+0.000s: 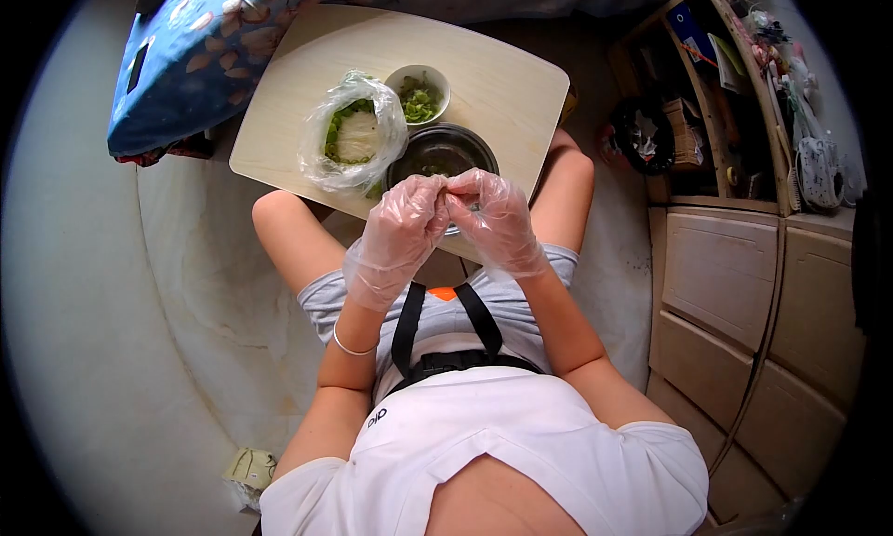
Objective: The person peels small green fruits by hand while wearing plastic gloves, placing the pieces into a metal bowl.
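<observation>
My left hand [398, 229] and my right hand [495, 221] each wear a thin clear plastic glove. Their fingertips are pinched together in front of me, over the near side of a metal bowl [486, 150]. Whatever lies between the fingers is too small to make out. Behind the hands, the bowl's inside looks dark, and its contents are unclear. Left of it stands an open clear plastic bag [321, 154] with a pale mass [356, 136] and green leaves inside. A white bowl [441, 82] of green leafy pieces [419, 102] stands just beyond the metal bowl.
These things stand on a light table [507, 66] in front of my knees. A blue flowered cloth [200, 61] hangs over the furniture beyond its left side. To the right are a wooden shelf [721, 117] with assorted items and pale drawers [716, 275].
</observation>
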`<action>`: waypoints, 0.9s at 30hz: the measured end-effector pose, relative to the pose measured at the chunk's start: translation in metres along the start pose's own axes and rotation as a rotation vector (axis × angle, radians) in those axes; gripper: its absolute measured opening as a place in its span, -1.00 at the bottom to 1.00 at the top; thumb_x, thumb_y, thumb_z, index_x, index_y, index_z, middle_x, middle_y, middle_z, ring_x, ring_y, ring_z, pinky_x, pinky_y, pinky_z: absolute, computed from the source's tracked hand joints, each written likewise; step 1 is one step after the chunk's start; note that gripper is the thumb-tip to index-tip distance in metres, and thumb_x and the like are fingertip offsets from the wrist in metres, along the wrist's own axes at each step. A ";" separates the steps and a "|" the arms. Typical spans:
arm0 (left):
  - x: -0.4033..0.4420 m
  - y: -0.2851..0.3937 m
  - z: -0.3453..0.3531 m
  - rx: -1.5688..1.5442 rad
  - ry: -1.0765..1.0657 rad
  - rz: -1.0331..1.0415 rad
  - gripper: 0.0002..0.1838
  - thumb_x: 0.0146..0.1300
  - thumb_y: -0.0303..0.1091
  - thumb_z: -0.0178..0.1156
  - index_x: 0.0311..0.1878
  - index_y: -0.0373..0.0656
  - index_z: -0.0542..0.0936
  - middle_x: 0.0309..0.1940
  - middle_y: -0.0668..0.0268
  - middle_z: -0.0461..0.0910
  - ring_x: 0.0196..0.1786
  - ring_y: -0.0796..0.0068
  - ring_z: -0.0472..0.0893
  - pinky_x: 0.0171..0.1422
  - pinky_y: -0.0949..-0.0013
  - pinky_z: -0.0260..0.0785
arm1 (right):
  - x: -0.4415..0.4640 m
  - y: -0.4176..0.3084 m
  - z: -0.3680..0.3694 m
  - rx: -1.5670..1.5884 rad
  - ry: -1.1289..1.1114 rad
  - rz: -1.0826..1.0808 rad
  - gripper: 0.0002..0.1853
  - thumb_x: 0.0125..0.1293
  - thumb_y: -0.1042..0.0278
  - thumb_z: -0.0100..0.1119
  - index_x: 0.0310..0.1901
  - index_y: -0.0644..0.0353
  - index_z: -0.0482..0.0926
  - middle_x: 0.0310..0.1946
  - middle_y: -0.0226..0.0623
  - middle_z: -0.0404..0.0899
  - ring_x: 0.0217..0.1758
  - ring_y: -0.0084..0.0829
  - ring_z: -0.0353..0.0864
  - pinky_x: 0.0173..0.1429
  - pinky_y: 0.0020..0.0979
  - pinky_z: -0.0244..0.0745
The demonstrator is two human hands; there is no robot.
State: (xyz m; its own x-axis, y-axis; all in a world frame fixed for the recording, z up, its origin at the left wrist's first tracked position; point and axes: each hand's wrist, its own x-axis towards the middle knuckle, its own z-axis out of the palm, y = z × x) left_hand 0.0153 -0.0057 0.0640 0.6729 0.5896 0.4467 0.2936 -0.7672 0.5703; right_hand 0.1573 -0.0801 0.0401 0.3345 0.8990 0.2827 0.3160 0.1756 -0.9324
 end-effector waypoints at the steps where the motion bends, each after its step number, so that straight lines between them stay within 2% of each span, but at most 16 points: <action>1: -0.001 -0.001 0.001 -0.006 -0.017 0.003 -0.76 0.14 -0.54 0.27 -0.09 -0.22 0.56 -0.33 0.19 0.59 -0.26 0.16 0.63 -0.19 0.22 0.55 | 0.000 0.001 0.000 -0.009 -0.009 -0.002 -0.87 0.20 0.58 0.28 -0.21 0.29 0.59 -0.40 -0.12 0.67 -0.36 -0.26 0.70 -0.25 -0.37 0.59; 6: -0.004 -0.003 0.006 0.044 -0.046 0.007 -0.71 0.12 -0.54 0.28 -0.05 -0.22 0.57 -0.36 0.20 0.56 -0.26 0.18 0.62 -0.19 0.24 0.55 | -0.002 0.000 -0.003 0.039 -0.026 0.043 -0.89 0.20 0.59 0.27 -0.24 0.31 0.59 -0.39 -0.09 0.67 -0.36 -0.24 0.71 -0.24 -0.35 0.59; 8: -0.005 -0.004 0.007 0.058 -0.047 0.015 -0.69 0.11 -0.54 0.28 -0.04 -0.22 0.57 -0.37 0.20 0.55 -0.26 0.19 0.61 -0.20 0.24 0.55 | -0.003 0.003 -0.005 -0.001 -0.085 0.121 -0.87 0.23 0.63 0.26 -0.18 0.35 0.61 -0.32 -0.29 0.68 -0.25 -0.57 0.66 -0.11 -0.50 0.60; 14: -0.005 -0.009 0.007 -0.015 -0.074 0.008 -0.71 0.12 -0.54 0.29 -0.05 -0.23 0.58 -0.33 0.17 0.58 -0.25 0.15 0.62 -0.18 0.21 0.54 | -0.004 0.006 -0.007 0.107 -0.111 0.167 -0.88 0.25 0.62 0.28 -0.17 0.36 0.62 -0.31 -0.36 0.66 -0.23 -0.64 0.61 -0.10 -0.52 0.58; 17: -0.005 -0.013 0.004 -0.107 -0.091 -0.013 -0.77 0.18 -0.58 0.26 -0.06 -0.27 0.60 -0.31 0.12 0.62 -0.27 0.06 0.63 -0.18 0.17 0.51 | -0.005 0.007 -0.007 0.167 -0.125 0.220 -0.89 0.26 0.62 0.27 -0.17 0.35 0.62 -0.30 -0.38 0.66 -0.22 -0.66 0.60 -0.08 -0.53 0.57; 21: -0.007 -0.022 0.003 -0.251 -0.136 -0.049 -0.73 0.19 -0.61 0.26 -0.02 -0.26 0.61 -0.31 0.14 0.63 -0.30 0.18 0.64 -0.19 0.27 0.50 | -0.005 0.011 -0.009 0.164 -0.151 0.255 -0.89 0.27 0.61 0.27 -0.17 0.35 0.62 -0.30 -0.38 0.66 -0.23 -0.67 0.58 -0.08 -0.55 0.56; 23: -0.007 -0.023 0.002 -0.313 -0.148 -0.066 -0.72 0.18 -0.62 0.27 -0.01 -0.25 0.62 -0.32 0.15 0.62 -0.32 0.24 0.63 -0.20 0.31 0.49 | -0.004 0.013 -0.009 0.145 -0.145 0.221 -0.91 0.25 0.56 0.28 -0.24 0.37 0.61 -0.39 -0.24 0.69 -0.34 -0.56 0.67 -0.21 -0.48 0.59; 27: -0.005 -0.018 -0.005 -0.419 -0.191 -0.144 -0.74 0.22 -0.61 0.24 -0.01 -0.27 0.63 -0.34 0.20 0.60 -0.33 0.35 0.59 -0.21 0.38 0.46 | -0.003 0.016 -0.012 0.230 -0.190 0.309 -0.91 0.27 0.55 0.27 -0.23 0.37 0.61 -0.40 -0.29 0.68 -0.33 -0.59 0.65 -0.20 -0.49 0.60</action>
State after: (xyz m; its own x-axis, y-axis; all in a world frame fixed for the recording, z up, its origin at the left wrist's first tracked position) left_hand 0.0037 0.0068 0.0546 0.7697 0.5953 0.2305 0.1205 -0.4900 0.8634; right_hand 0.1716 -0.0851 0.0270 0.2060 0.9776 -0.0439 0.0131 -0.0476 -0.9988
